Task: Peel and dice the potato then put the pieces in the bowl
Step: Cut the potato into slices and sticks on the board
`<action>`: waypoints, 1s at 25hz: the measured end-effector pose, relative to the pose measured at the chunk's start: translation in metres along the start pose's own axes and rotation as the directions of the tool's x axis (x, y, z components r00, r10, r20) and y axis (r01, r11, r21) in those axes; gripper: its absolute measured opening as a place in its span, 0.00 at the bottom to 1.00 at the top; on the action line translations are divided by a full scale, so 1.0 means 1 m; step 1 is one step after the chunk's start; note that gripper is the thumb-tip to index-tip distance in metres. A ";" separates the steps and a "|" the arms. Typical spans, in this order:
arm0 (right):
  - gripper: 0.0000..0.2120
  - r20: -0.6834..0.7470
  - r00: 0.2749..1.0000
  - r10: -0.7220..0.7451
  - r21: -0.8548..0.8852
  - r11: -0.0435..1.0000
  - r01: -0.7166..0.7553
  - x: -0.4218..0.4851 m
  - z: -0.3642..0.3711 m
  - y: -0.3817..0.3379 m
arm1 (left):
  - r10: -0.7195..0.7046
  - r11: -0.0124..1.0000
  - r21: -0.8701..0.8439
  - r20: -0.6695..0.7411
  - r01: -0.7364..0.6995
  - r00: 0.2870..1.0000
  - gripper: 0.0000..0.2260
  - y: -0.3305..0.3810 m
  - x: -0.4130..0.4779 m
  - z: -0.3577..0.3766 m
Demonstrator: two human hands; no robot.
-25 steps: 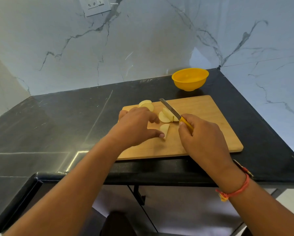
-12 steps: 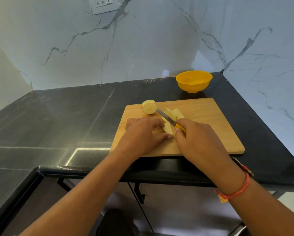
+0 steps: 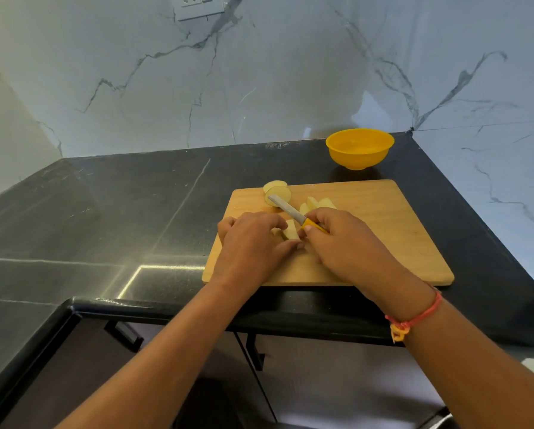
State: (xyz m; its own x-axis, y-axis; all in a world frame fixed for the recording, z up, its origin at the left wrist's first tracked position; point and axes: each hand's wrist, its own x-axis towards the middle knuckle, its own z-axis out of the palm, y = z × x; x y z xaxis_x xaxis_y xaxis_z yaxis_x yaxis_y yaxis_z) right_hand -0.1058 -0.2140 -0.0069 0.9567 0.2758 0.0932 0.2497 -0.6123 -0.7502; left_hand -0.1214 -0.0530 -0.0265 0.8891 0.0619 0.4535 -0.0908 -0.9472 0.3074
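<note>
A wooden cutting board [image 3: 389, 230] lies on the black counter. My left hand [image 3: 250, 243] holds a pale peeled potato piece [image 3: 290, 231] down on the board with curled fingers. My right hand [image 3: 343, 239] grips a yellow-handled knife [image 3: 290, 210], whose blade points up-left over that piece. Two round potato slices [image 3: 276, 190] lie at the board's far left corner. A few cut wedges [image 3: 317, 204] lie just beyond my right hand. The yellow bowl [image 3: 360, 148] stands behind the board near the wall and looks empty.
The black counter [image 3: 120, 218] runs left in an L shape with marble walls behind and to the right. A wall socket [image 3: 197, 4] sits high on the back wall. The counter's front edge [image 3: 166, 308] lies just below the board, with cabinet handles under it.
My left hand slid a potato piece toward the board's near side and holds it there. The knife came down-left over that piece, leaving the wedges behind it.
</note>
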 end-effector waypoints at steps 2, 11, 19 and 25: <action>0.13 -0.015 1.000 -0.018 -0.086 0.996 0.017 0.000 -0.002 -0.007 | -0.022 0.999 -0.025 -0.014 0.021 1.000 0.19 -0.004 -0.001 0.001; 0.17 0.137 0.990 0.027 -0.504 0.862 0.046 -0.011 -0.031 -0.048 | -0.055 0.995 -0.090 -0.056 0.050 0.997 0.20 -0.009 -0.005 0.008; 0.18 0.208 0.966 0.152 -0.626 0.780 0.012 -0.010 -0.029 -0.069 | -0.139 0.984 -0.126 -0.080 0.128 0.987 0.18 -0.006 -0.002 0.015; 0.20 0.220 0.961 0.170 -0.675 0.737 0.024 -0.008 -0.020 -0.066 | -0.136 0.977 -0.177 -0.084 0.120 0.987 0.16 -0.002 -0.001 0.013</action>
State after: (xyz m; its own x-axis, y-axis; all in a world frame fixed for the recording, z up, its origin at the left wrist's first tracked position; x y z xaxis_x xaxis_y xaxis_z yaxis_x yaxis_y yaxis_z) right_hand -0.1264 -0.1910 0.0549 0.9284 0.3241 -0.1818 0.3086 -0.9449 -0.1089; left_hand -0.1165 -0.0552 -0.0389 0.8521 0.2166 0.4764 -0.0617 -0.8624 0.5025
